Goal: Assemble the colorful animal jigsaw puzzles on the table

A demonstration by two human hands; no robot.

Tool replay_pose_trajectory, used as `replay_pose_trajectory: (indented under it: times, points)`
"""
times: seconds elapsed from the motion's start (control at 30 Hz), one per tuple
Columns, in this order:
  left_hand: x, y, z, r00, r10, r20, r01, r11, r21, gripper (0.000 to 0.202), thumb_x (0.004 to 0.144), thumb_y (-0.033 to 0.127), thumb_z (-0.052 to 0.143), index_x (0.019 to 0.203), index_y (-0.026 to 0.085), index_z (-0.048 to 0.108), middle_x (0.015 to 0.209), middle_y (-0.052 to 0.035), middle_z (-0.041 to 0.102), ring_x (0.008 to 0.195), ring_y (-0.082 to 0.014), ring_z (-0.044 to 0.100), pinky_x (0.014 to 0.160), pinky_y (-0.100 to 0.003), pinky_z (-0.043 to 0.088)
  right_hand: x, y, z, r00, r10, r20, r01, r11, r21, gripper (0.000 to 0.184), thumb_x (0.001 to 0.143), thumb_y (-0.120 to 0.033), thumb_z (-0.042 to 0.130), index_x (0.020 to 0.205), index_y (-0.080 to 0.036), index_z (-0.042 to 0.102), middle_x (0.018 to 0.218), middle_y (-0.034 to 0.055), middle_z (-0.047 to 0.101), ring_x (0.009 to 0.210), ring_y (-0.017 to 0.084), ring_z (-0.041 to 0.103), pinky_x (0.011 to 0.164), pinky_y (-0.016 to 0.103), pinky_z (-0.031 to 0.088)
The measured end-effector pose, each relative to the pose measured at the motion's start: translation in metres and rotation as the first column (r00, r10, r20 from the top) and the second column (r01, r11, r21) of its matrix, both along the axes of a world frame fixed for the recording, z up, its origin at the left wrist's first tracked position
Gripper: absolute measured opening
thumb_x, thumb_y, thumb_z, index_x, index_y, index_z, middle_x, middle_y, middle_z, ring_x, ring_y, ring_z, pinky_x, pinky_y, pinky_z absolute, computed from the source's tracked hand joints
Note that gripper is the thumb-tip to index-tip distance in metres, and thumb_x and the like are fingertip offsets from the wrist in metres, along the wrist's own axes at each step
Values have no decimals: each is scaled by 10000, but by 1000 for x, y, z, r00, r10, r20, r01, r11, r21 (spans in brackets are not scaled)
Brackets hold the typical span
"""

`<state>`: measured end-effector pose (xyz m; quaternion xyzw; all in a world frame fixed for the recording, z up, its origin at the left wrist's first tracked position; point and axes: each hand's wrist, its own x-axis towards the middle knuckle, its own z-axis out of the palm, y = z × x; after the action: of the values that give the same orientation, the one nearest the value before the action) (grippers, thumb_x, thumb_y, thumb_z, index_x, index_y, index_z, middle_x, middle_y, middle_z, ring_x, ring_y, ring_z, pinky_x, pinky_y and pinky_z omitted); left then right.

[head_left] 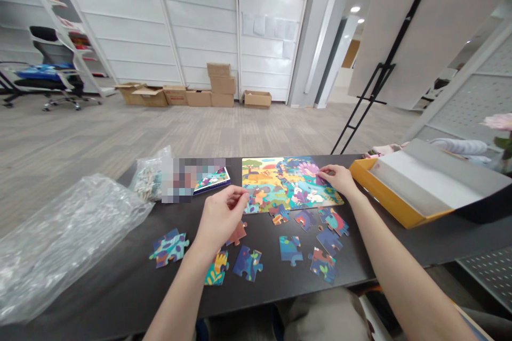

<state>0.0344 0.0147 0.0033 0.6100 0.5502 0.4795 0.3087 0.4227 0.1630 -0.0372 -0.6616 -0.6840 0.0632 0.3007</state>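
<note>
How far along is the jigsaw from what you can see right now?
Done: a large joined jigsaw section lies on the black table. In hand: the right hand has its fingertips on that section's upper right; the left hand is curled at its lower left, any held piece hidden. Left: around ten loose pieces lie apart in front.

Cardboard boxes (pixel 222 85) sit along the far white wall (pixel 200 26).

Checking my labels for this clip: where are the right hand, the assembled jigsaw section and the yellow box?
Right hand (pixel 339 178): head view, back of the hand.
Assembled jigsaw section (pixel 260 178): head view, its yellow left part.
Yellow box (pixel 380 194): head view, its yellow outer wall.
</note>
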Motion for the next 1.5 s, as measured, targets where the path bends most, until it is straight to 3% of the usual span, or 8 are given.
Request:
replay_pose_trajectory:
  times: [0.37, 0.53, 0.67, 0.97, 1.17, 1.27, 1.4, 1.5]
  points:
    - [-5, 2, 0, 1000, -7, -29, 7, 1000, 15, 220, 842, 389, 632, 901, 195, 715, 816, -50, 775, 741, -204, 737, 706, -304, 594, 11, -1, -4, 988, 138, 70, -138, 990, -11, 283, 812, -460, 674, 915, -228, 800, 855, 62, 735, 725, 201, 629, 730, 322, 506]
    - [-10, 2, 2, 999, 0, -37, 1, 1000, 30, 218, 841, 380, 627, 907, 192, 716, 815, -48, 774, 725, -199, 736, 715, -308, 595, 14, -4, 0, 990, 135, 48, -136, 991, 13, 266, 809, -428, 667, 909, -217, 795, 881, 65, 734, 724, 194, 635, 735, 325, 515]
    - [-15, 2, 3, 999, 7, -36, -5, 999, 38, 215, 848, 386, 625, 898, 197, 714, 819, -45, 775, 731, -197, 736, 721, -307, 596, 14, -4, 0, 986, 156, 63, -153, 987, -45, 222, 801, -394, 669, 888, -233, 793, 879, 56, 750, 743, 204, 645, 737, 330, 516]
    - [-53, 0, 10, 987, 65, -149, -62, 998, 25, 229, 852, 397, 607, 927, 206, 708, 834, -34, 768, 770, -201, 738, 748, -307, 589, 16, -2, 3, 990, 102, 93, -102, 995, -4, 294, 779, -484, 659, 851, -234, 796, 829, 66, 760, 673, 209, 638, 671, 336, 504]
    - [-71, -13, 21, 847, 228, -480, -238, 970, 40, 192, 872, 358, 558, 915, 249, 710, 829, -26, 774, 794, -227, 732, 752, -321, 545, 14, -2, 4, 992, 54, 111, -59, 997, 42, 322, 788, -466, 605, 859, -212, 790, 803, 75, 754, 693, 219, 647, 679, 338, 500]
    - [-74, -18, 27, 811, 201, -550, -243, 970, -3, 184, 876, 352, 555, 930, 259, 705, 884, -28, 785, 810, -233, 733, 708, -308, 521, 11, -4, 3, 990, 70, 120, -76, 996, 43, 314, 788, -462, 600, 834, -211, 782, 810, 78, 759, 709, 226, 653, 684, 337, 497]
    - [-82, -21, 30, 686, 197, -700, -335, 940, -64, 150, 854, 307, 581, 928, 265, 705, 895, -37, 792, 819, -255, 731, 686, -312, 493, 7, -5, 3, 990, 61, 125, -71, 995, 74, 313, 795, -461, 587, 820, -214, 778, 797, 75, 759, 710, 227, 658, 692, 333, 497]
    - [-95, -24, 27, 678, 143, -721, -321, 940, -116, 160, 819, 247, 598, 926, 264, 714, 916, -37, 796, 820, -244, 733, 716, -303, 500, 7, -6, 2, 990, 44, 133, -58, 993, 101, 318, 800, -457, 576, 824, -212, 778, 794, 75, 755, 711, 225, 657, 691, 330, 495]
